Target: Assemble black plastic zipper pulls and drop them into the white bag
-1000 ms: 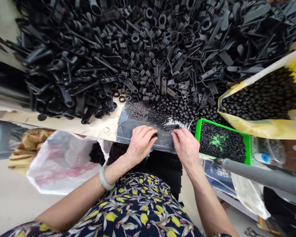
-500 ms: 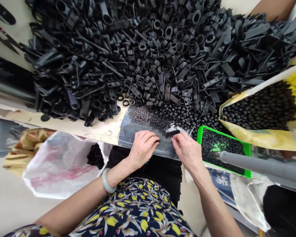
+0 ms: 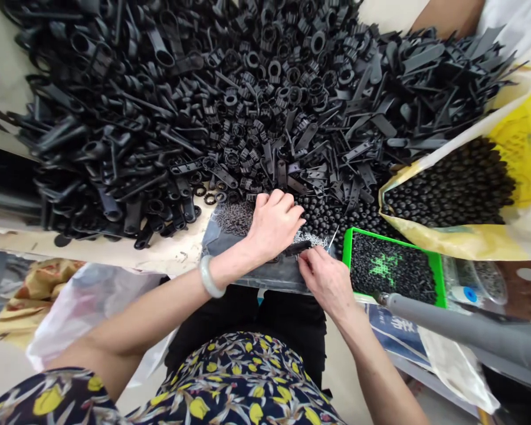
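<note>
My left hand (image 3: 277, 224), with a pale bangle at its wrist, reaches over the small parts with fingers curled and closed. Its fingertips are down at the round black beads (image 3: 321, 213); what they pinch, if anything, is hidden. Lower and to the right, my right hand (image 3: 326, 280) is closed in a pinch on a short, dark plastic piece (image 3: 301, 248). That piece lies just in front of a heap of small silvery metal pins (image 3: 319, 241). Beneath both hands is a dark grey cloth (image 3: 265, 278) at the table's front edge.
A big heap of black plastic levers and rings (image 3: 256, 100) covers the table behind my hands. To the right are a green tray (image 3: 347, 251) of tiny black parts, a yellow-white bag (image 3: 451, 239) of beads and a grey bar (image 3: 451, 316). A white plastic bag (image 3: 66, 319) hangs at left.
My left hand has moved up and right from the cloth's front edge to the beads. My right hand stays low by the pins with the plastic piece. The camera view has shifted slightly.
</note>
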Action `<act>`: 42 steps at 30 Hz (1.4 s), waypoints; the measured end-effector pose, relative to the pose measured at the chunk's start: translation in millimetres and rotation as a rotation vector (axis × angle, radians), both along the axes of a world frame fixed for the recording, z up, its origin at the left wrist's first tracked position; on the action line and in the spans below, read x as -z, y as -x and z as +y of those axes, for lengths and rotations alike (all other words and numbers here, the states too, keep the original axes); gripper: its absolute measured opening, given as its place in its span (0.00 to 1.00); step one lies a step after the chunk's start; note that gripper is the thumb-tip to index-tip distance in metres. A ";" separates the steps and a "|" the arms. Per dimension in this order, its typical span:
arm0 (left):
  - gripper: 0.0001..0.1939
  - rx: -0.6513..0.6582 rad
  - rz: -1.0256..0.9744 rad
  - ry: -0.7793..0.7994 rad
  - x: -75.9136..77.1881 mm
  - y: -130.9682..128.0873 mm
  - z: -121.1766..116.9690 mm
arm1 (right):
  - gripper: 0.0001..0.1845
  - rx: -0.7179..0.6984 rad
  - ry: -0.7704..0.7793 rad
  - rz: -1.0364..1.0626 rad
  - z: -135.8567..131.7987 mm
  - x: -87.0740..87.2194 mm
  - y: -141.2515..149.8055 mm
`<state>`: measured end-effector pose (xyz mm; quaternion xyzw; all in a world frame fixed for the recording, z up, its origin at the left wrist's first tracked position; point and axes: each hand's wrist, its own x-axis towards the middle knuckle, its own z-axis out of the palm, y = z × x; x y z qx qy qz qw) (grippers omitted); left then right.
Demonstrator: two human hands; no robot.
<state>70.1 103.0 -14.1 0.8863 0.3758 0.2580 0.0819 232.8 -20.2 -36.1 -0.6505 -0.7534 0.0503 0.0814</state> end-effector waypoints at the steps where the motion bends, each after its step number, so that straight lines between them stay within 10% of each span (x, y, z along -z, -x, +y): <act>1: 0.10 -0.011 0.051 -0.010 1.2 -8.4 7.2 | 0.11 0.001 0.005 -0.002 -0.5 -0.2 0.4; 11: 0.07 0.039 -0.171 0.069 -6.3 4.2 -3.5 | 0.11 0.004 0.078 -0.015 1.6 -5.2 0.6; 15: 0.05 0.006 -0.325 0.151 -6.2 38.8 -50.2 | 0.08 0.059 0.098 0.374 -0.2 -7.0 -2.9; 20: 0.05 -0.103 -0.390 0.245 28.6 52.1 -87.4 | 0.09 0.193 0.104 0.878 -7.3 -2.5 10.9; 26: 0.07 -0.086 -0.455 0.257 51.6 48.9 -87.2 | 0.11 0.350 0.129 1.181 -10.1 13.6 31.5; 42: 0.07 -0.021 -0.415 0.240 52.7 52.0 -84.7 | 0.07 0.342 0.130 1.349 -1.4 13.3 44.5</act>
